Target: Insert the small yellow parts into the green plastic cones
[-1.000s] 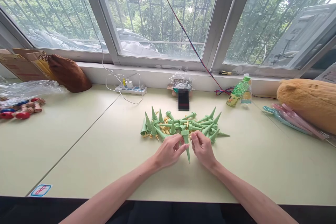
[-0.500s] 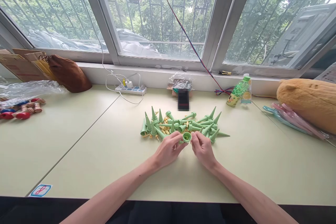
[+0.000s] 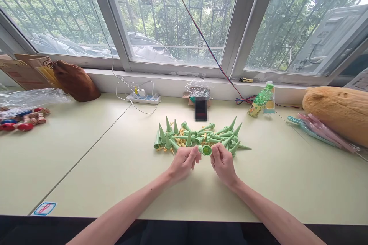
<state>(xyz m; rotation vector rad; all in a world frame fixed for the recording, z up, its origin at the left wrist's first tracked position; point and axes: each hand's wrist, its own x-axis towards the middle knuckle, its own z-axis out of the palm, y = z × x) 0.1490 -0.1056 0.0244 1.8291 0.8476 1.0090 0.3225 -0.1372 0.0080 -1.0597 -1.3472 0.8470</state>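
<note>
A green plastic watering spike or its cap (image 3: pixel 206 150) is between my hands, its round open end facing me and its far side hidden. Thumb and fingers of my right hand (image 3: pixel 223 164) close on the right edge of that rim. My left hand (image 3: pixel 185 161) is pinched shut just left of it; a bit of green shows by the fingertips, but what they grip is unclear. Right behind the hands lies a pile of green pointed spikes (image 3: pixel 189 139), some upright, others on their sides. Small yellow plastic fittings (image 3: pixel 181 142) are scattered among them.
Behind the pile stand a blurred dark phone-like object (image 3: pixel 201 109) and a small box with clear wrap (image 3: pixel 198 90). A power strip (image 3: pixel 146 98), green bottle (image 3: pixel 261 99), plush toy (image 3: pixel 336 113), brown pouch (image 3: pixel 75 80) and wooden toys (image 3: pixel 25 120) sit around the table.
My left fingers have come off the round rim into a closed pinch, slightly left of it. The green piece has shifted a little right and turned in my right fingers.
</note>
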